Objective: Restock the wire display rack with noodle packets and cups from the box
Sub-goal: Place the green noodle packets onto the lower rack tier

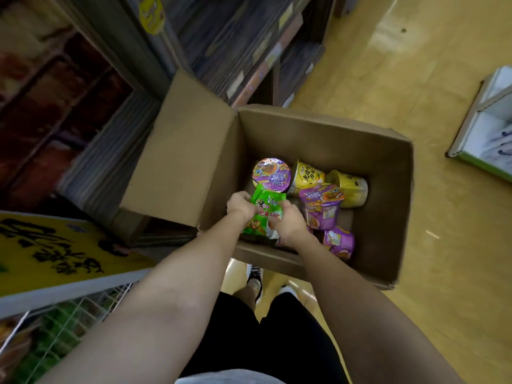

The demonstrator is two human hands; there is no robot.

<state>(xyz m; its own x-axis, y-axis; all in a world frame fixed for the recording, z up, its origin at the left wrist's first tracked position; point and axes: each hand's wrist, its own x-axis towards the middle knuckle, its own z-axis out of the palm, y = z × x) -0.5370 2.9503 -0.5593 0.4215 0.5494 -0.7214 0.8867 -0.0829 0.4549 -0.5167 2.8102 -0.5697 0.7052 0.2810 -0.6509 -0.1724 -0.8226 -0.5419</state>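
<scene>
An open cardboard box [327,128] stands on the floor in front of me. Inside it, a green noodle packet [266,212] is gripped on its left side by my left hand [238,206] and on its right side by my right hand [288,220]. Behind the packet a purple-lidded cup [272,173] stands upright, with two yellow cups [307,174] to its right. More purple cups [321,206] lie on their sides at the right of the box. The wire display rack [69,322] with a yellow sign [52,245] is at my lower left.
Store shelving [243,42] rises behind the box and at the left. A white and green shelf unit [487,126] stands at the right edge. Yellow floor [415,65] stretches right of the box. My legs and shoes [256,275] are just behind the box's near wall.
</scene>
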